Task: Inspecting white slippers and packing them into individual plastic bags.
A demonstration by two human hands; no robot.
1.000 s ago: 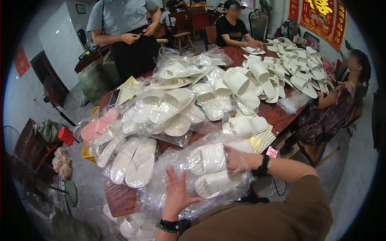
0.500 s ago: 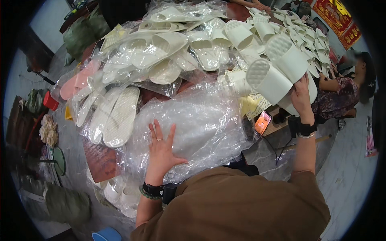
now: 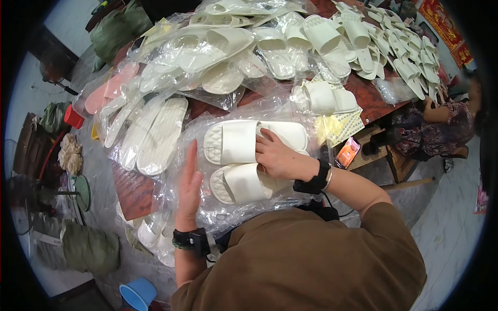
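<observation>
A pair of white slide slippers (image 3: pixel 239 142) lies side by side, toes to the left, over the stack of clear plastic bags (image 3: pixel 207 122) in front of me. My right hand (image 3: pixel 282 159) grips the pair from the heel side, fingers at the rear edges of the straps; the fingertips are partly hidden. Left of the toes, my left hand (image 3: pixel 190 181) stands edge-on above the plastic, slightly blurred. Its fingers are stretched out with nothing in them.
Bagged white slippers (image 3: pixel 155 135) and a pink pair (image 3: pixel 111 88) cover the table's left and back. Loose slippers (image 3: pixel 399 52) heap at the far right. Yellow sticker sheets (image 3: pixel 340 127) and a lit phone (image 3: pixel 347 153) lie right. Another person (image 3: pixel 436 122) sits beyond.
My right hand has brought the slippers from the right side down onto the plastic bags before me. My left hand has turned from lying flat on the plastic to edge-on, slightly left.
</observation>
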